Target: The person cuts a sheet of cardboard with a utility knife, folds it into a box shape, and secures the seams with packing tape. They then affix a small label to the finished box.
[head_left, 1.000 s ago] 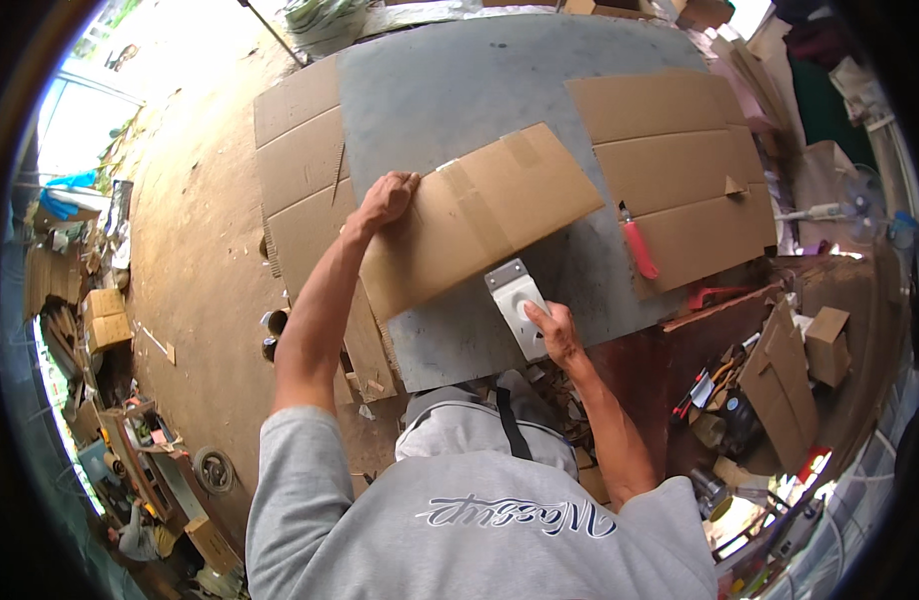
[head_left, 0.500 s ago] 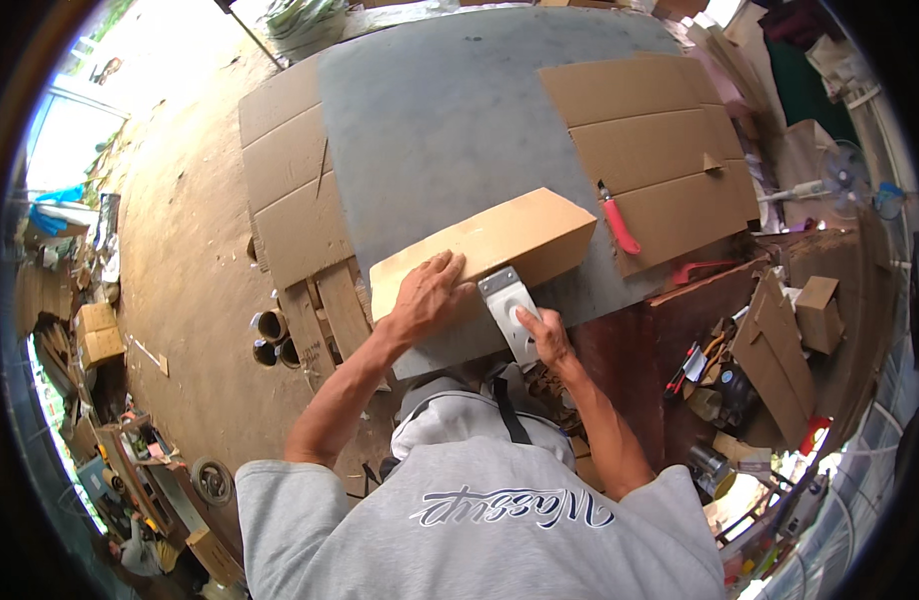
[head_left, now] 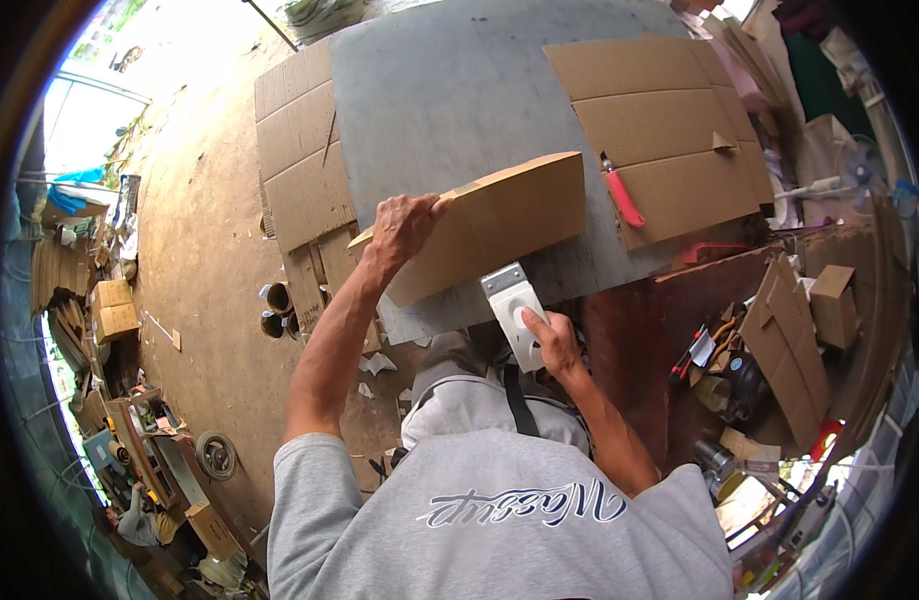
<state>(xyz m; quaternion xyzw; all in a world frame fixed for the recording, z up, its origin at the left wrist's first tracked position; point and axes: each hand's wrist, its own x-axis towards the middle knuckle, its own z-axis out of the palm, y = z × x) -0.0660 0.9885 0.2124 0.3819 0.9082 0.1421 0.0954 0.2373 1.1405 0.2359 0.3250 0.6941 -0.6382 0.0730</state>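
A long brown cardboard box (head_left: 500, 230) is tipped up on the grey tabletop (head_left: 430, 100), its broad side facing me. My left hand (head_left: 405, 228) is closed over its upper edge near the left end. In my right hand (head_left: 555, 345) is a white tape dispenser (head_left: 518, 318) with a grey metal plate at its far end. That plate is just below the box's lower edge; whether they touch, I cannot tell. A red-handled knife (head_left: 622, 192) lies to the right of the box, on a flat cardboard sheet (head_left: 650, 110).
Another cardboard sheet (head_left: 305, 150) overhangs the table's left side. Below it stand several brown tubes (head_left: 277, 297). Right of the table, tools (head_left: 705, 350), a leaning cardboard piece (head_left: 780, 345) and a small box (head_left: 835, 308) crowd a lower surface. A fan (head_left: 860, 165) stands at the far right.
The box has turned from lying low to standing tipped up. My left hand has gone from resting flat on it to gripping its upper edge. The tape dispenser stays in my right hand.
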